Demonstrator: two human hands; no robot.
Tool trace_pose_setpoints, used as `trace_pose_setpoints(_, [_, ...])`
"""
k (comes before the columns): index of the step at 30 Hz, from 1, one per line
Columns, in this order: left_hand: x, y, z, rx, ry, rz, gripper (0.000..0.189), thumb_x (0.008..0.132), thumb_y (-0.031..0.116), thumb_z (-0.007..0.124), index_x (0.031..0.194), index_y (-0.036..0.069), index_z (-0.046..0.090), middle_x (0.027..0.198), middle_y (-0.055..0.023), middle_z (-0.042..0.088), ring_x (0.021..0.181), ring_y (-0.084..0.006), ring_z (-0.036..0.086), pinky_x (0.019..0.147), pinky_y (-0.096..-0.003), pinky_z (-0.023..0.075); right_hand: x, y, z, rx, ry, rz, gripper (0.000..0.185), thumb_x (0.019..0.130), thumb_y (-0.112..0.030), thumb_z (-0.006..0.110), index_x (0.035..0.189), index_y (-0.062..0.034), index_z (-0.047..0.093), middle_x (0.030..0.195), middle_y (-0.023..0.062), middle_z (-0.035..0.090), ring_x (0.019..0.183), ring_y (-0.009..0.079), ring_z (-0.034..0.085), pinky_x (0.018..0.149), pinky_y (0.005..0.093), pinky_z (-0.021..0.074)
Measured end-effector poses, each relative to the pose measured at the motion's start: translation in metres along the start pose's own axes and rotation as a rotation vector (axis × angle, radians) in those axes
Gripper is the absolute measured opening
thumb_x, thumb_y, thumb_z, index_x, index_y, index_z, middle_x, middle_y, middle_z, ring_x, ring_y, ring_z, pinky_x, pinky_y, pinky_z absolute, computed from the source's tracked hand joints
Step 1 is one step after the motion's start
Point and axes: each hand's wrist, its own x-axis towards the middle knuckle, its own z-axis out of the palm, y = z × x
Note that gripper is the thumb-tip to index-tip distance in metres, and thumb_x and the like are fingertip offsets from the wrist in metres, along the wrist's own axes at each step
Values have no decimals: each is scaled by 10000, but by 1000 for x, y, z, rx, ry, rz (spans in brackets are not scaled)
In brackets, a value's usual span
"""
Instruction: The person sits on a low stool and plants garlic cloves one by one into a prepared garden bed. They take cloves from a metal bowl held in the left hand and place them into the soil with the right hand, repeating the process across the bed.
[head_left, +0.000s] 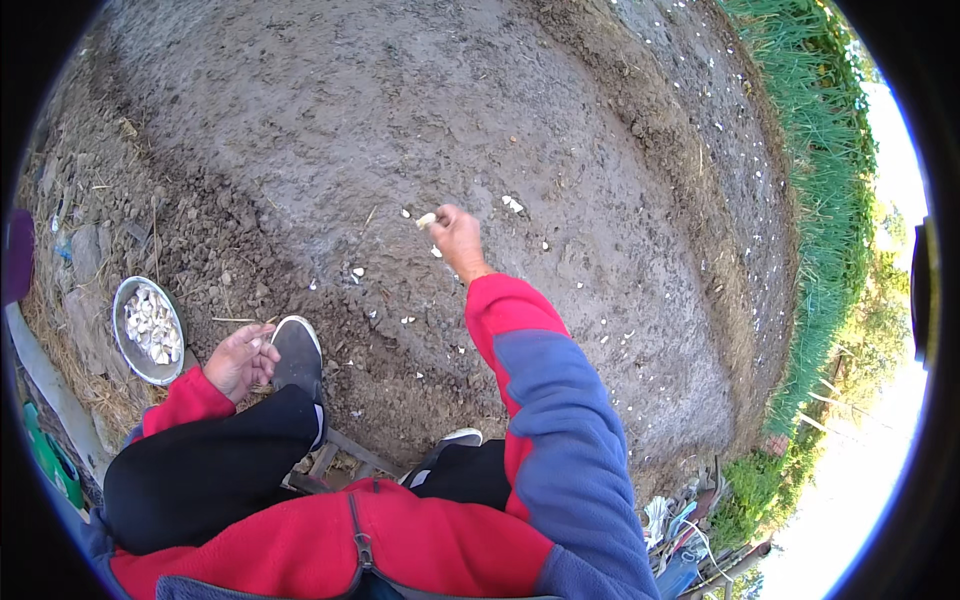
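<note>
My right hand (458, 238) reaches out over the damp soil bed (420, 112), pinching a pale garlic clove (425, 220) in its fingertips. Close to it, single cloves sit in the soil, one garlic clove (406, 213) just left of the fingers and a small group of cloves (512, 203) to the right. My left hand (241, 361) is by my left shoe, palm up with half-curled fingers. A small whitish spot shows among those fingers, but whether it is a held clove is unclear. Left of that hand stands a round metal bowl (118, 330) with many garlic cloves (152, 324).
My shoe (298, 352) rests at the bed's near edge, beside a wooden stool (346, 448). A furrow (660, 127) separates this bed from another dotted with white pieces. Green leafy crops (817, 187) line the far right. Assorted debris (682, 532) lies at lower right.
</note>
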Motion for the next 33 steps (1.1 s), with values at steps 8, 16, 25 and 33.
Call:
trace_pose_setpoints(8, [-17, -1, -11, -1, 164, -3, 266, 962, 154, 494, 1205, 44, 510, 872, -100, 627, 689, -157, 615, 566, -276, 533, 86, 19, -18, -464, 343, -117, 152, 800, -139, 665, 899, -54, 585, 909, 188, 634, 778, 398, 648, 680, 480, 529])
trace_pose_setpoints(16, [-26, -8, -26, -65, 193, -44, 259, 964, 155, 487, 1188, 28, 512, 868, -106, 628, 694, -184, 621, 568, -305, 535, 103, 27, -4, -514, 423, -48, 158, 822, -164, 654, 914, -64, 575, 920, 180, 639, 782, 386, 660, 678, 476, 548])
trace_pose_setpoints(25, [-28, -10, -30, -111, 196, -46, 245, 968, 157, 498, 1172, 27, 540, 875, -111, 637, 687, -191, 627, 566, -314, 534, 117, 37, 4, -579, 411, -25, 136, 838, -172, 636, 903, -70, 575, 921, 163, 645, 760, 373, 669, 653, 462, 556])
trace_pose_setpoints(33, [-30, -10, -31, -124, 199, -57, 235, 965, 154, 508, 1160, 30, 553, 861, -106, 647, 688, -191, 631, 578, -316, 541, 122, 35, 5, -616, 388, -22, 92, 840, -146, 605, 892, -70, 599, 919, 161, 645, 758, 364, 672, 655, 454, 560])
